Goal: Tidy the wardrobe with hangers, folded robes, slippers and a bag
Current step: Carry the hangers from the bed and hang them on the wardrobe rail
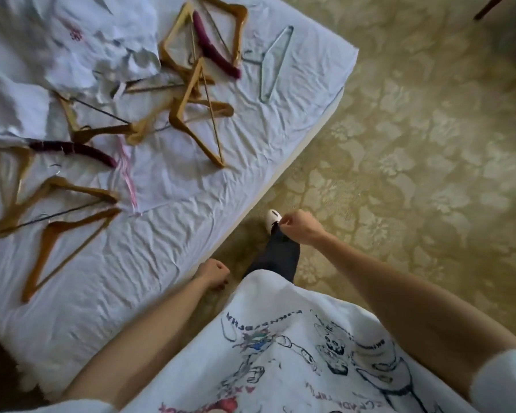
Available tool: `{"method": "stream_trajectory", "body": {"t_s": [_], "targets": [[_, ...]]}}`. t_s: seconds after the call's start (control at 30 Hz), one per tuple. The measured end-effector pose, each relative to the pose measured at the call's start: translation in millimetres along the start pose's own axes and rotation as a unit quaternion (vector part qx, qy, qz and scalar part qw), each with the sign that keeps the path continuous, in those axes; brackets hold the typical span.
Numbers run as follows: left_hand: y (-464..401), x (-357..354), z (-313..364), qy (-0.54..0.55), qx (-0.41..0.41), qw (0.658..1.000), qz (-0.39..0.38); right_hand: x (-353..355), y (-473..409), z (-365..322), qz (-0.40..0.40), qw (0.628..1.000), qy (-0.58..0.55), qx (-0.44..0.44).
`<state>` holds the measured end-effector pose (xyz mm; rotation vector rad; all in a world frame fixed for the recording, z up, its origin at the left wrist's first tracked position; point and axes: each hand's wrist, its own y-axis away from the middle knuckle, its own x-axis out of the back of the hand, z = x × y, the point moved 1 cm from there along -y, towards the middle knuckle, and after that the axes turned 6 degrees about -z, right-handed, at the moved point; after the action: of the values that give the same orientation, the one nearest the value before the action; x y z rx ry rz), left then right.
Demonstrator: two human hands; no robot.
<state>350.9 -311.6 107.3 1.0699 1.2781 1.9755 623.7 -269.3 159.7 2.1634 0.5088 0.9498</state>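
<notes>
Several wooden hangers (197, 111) lie scattered on the white bed (149, 263), along with two purple padded hangers (215, 46) and a clear plastic hanger (273, 62). A crumpled white robe (57, 46) is heaped at the bed's far left. My left hand (213, 274) hangs beside the bed's edge with fingers curled, holding nothing. My right hand (300, 226) is out in front over the carpet, fingers curled, nothing visible in it. No hanger is touched by either hand.
Patterned green-gold carpet (414, 144) covers the floor to the right of the bed. My foot in a white shoe (273, 219) steps forward along the bed's edge. A dark furniture leg (489, 7) shows at the top right.
</notes>
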Motion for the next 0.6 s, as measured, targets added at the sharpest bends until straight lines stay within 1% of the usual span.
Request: {"method": "stream_trajectory", "body": {"t_s": [0.07,0.17,0.2,0.3,0.43,0.5,0.6], "targets": [[-23,27,34,0.001,0.014,1.0,-0.005,40,-30,-7,-0.014,1.0,0.008,-0.011],[-54,70,106,0.03,0.01,0.999,0.004,107,-60,-8,-0.017,0.999,0.027,-0.025],[-62,87,137,0.038,0.0,0.999,0.004,131,-69,-6,-0.014,0.999,0.031,-0.03],[-84,133,229,0.048,-0.063,0.997,0.011,199,-94,8,0.011,0.998,0.042,-0.044],[-91,182,338,0.071,-0.134,0.988,0.015,266,-124,31,0.026,0.993,0.061,-0.096],[-100,201,377,0.082,-0.151,0.985,0.012,292,-144,37,0.012,0.991,0.065,-0.114],[-119,228,414,0.118,-0.144,0.983,0.002,325,-185,33,-0.03,0.989,0.087,-0.119]]}}
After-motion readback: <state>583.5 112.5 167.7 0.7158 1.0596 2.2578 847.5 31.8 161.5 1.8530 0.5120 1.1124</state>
